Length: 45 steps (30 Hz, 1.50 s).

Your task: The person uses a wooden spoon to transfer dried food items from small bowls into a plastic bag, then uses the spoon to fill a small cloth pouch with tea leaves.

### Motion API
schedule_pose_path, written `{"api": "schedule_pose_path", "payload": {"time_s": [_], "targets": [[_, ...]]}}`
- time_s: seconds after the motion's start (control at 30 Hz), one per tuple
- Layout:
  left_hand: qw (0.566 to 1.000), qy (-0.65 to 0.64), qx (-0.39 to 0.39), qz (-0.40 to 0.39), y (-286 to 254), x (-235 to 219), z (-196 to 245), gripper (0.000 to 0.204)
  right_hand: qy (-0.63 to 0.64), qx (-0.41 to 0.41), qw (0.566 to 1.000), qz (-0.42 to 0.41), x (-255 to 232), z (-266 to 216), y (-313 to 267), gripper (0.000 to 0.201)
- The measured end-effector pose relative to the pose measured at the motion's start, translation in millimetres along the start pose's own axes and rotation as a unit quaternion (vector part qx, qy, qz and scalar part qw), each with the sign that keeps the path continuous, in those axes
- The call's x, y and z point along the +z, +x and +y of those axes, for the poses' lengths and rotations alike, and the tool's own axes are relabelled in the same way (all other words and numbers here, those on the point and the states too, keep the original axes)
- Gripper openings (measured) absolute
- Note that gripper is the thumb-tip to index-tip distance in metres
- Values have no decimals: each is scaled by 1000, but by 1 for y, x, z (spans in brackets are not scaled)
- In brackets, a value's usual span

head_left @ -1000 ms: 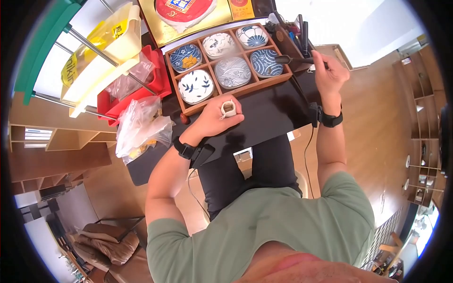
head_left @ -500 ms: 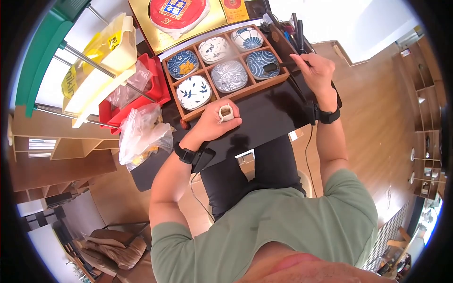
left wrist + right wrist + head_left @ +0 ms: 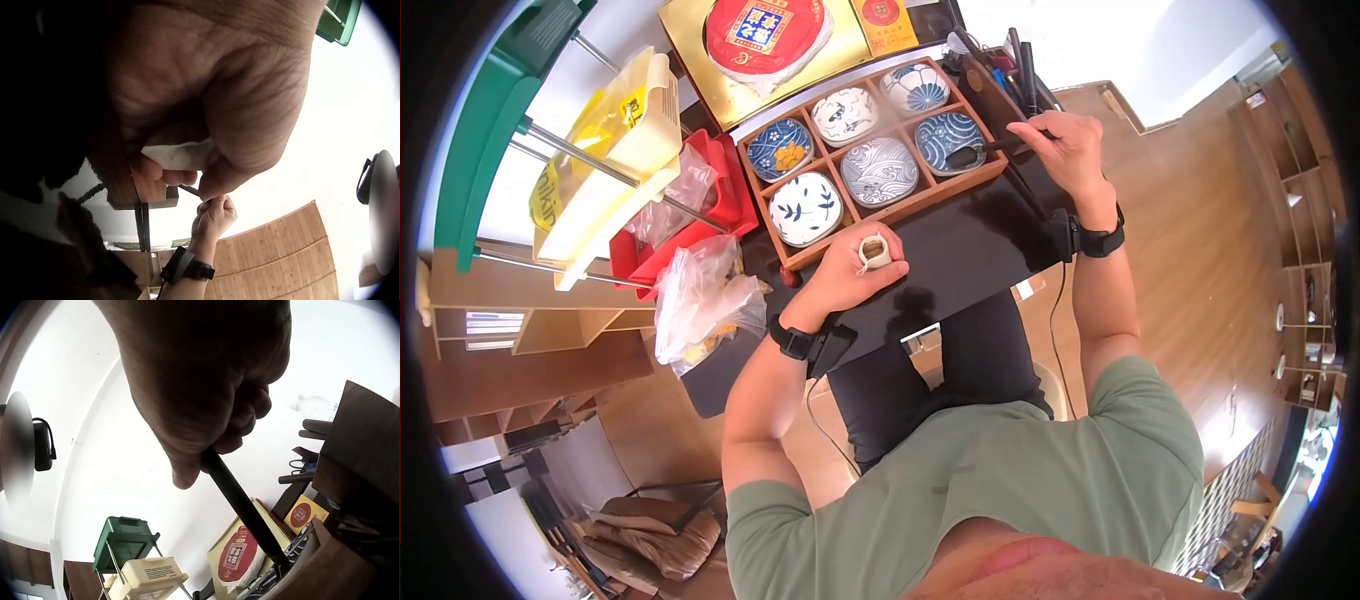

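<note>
In the head view my right hand [image 3: 1068, 150] grips the handle of a dark spoon [image 3: 965, 158]. Its head lies over the front right part of the blue wave-patterned dish [image 3: 940, 132]. The right wrist view shows the black spoon handle [image 3: 244, 503] slanting down from the curled fingers. My left hand [image 3: 840, 278] holds a small cream cloth pouch [image 3: 872, 266] with its mouth facing up, close to the front edge of the wooden compartment tray [image 3: 900, 210]. In the left wrist view the pale pouch cloth [image 3: 181, 154] shows between thumb and fingers.
Other patterned dishes sit in the tray, one with orange pieces [image 3: 792, 156]. Behind stands a gold box [image 3: 700, 68] with a red round package [image 3: 730, 30]. A pen holder [image 3: 990, 90] is at the right. Red bins [image 3: 735, 190] and a plastic bag [image 3: 695, 300] lie left.
The spoon has moved left from the dish's right rim to over the dish, then slightly toward the front. The left hand keeps its hold on the pouch. The head view has shifted a little.
</note>
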<state>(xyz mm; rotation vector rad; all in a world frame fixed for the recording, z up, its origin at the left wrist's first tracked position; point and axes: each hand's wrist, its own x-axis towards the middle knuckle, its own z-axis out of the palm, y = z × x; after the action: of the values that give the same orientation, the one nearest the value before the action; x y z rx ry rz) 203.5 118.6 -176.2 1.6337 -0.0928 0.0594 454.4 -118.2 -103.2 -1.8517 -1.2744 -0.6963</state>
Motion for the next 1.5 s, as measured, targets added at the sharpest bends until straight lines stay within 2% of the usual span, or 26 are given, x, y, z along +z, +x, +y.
{"api": "schedule_pose_path", "payload": {"time_s": [0.1, 0.17, 0.27, 0.37, 0.57, 0.8, 1.0, 1.07, 1.1, 1.17, 1.2, 1.37, 1.5], "targets": [[1000, 8, 3, -1, 0, 0, 0, 17, 2, 4, 1000, -11, 0, 1, 1, 17], [1000, 8, 1, -1, 0, 0, 0, 17, 24, 69, 997, -4, 1, 2, 0, 21], [1000, 10, 7, 0, 0, 0, 0, 16, 10, 90, 996, 22, 3, 6, -2, 20], [1000, 1, 7, 2, 0, 0, -1, 16, 8, 70, 996, 50, 5, 8, -1, 20], [1000, 5, 6, -2, 0, 0, 2, 17, -11, 24, 999, 45, 7, 9, 4, 22], [1000, -5, 10, -4, 1, 0, 4, 16, 13, 46, 998, 28, 13, 18, -7, 22], [1000, -4, 7, -5, 0, 1, 4, 17, 61, 109, 992, 26, 18, 20, -20, 18], [1000, -5, 4, -4, 0, 1, 4, 17, 129, 200, 971, 25, 26, 26, -28, 17], [1000, -6, 5, -3, 1, 1, 4, 17, 129, 200, 971, 26, 29, 28, -31, 17], [1000, -6, 6, -2, 1, 1, 4, 17, 150, 223, 961, 58, 34, 29, -33, 20], [1000, -6, 9, -2, 1, 1, 3, 17, 150, 223, 961, 59, 34, 28, -33, 20], [1000, -8, 9, -5, 0, 1, 5, 18, 167, 326, 928, 63, 38, 24, -37, 31], [1000, -6, 8, -5, 1, 1, 5, 17, 160, 358, 918, 62, 36, 22, -35, 35]]}}
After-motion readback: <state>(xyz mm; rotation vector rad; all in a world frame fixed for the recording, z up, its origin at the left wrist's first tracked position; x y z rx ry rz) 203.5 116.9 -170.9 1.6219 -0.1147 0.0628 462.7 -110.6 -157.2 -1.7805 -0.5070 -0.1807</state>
